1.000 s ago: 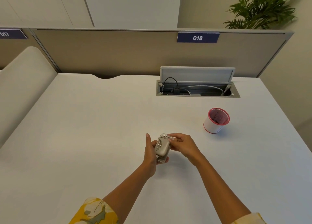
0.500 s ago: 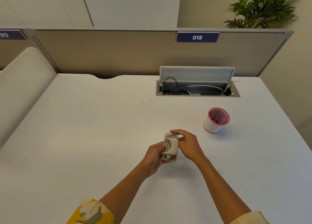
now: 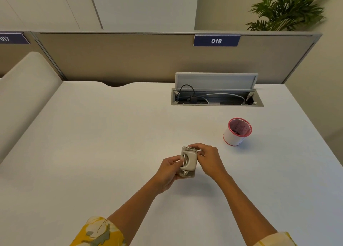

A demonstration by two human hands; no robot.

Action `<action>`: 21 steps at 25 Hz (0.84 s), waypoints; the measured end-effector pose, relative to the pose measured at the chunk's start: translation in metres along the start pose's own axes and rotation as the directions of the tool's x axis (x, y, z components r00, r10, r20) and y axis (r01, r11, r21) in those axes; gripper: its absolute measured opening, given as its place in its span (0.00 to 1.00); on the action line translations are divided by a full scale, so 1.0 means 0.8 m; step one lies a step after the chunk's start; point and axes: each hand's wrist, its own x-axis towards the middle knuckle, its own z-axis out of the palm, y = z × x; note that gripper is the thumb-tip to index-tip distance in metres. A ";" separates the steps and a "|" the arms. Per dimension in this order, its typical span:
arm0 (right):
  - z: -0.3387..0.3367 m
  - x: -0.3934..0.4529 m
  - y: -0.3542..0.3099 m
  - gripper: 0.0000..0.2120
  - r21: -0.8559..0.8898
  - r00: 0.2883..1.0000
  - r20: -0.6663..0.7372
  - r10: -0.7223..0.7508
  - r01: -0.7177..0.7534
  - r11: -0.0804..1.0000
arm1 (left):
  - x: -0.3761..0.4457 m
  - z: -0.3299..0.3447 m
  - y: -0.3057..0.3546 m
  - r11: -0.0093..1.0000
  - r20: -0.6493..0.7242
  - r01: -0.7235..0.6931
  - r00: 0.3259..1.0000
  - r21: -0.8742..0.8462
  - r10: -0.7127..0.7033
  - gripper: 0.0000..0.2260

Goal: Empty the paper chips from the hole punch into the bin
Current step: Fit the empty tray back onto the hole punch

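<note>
A small beige hole punch (image 3: 188, 161) is held between both hands just above the white desk, its long side pointing away from me. My left hand (image 3: 168, 171) grips its left and near side. My right hand (image 3: 208, 159) clasps its right side, with fingers curled over the far end. The bin (image 3: 234, 138) is a small white cup with a red rim and a pink liner, standing upright on the desk to the right and farther away, apart from both hands.
An open cable hatch (image 3: 216, 97) with its lid raised and cables inside is set into the desk at the back. A beige partition (image 3: 130, 60) with a "018" label closes the far edge. A padded seat back (image 3: 22, 90) stands at the left.
Both hands carried the hole punch a little to the right, toward the bin. The left thumb, raised before, now lies against the punch, and the punch has turned flatter.
</note>
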 end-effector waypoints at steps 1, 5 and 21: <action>-0.001 0.001 0.000 0.13 0.003 1.000 0.000 0.006 -0.006 1.000 | 0.000 0.000 0.001 1.000 0.010 -0.003 1.000 0.008 0.003 0.10; -0.012 0.005 0.003 0.12 0.186 0.993 0.056 0.104 -0.113 0.976 | 0.001 0.001 0.001 1.000 0.021 -0.011 1.000 0.010 0.011 0.11; -0.012 0.014 -0.005 0.07 0.285 0.907 0.079 0.413 -0.418 0.863 | 0.002 -0.003 -0.001 0.989 0.094 -0.068 0.994 0.135 0.056 0.16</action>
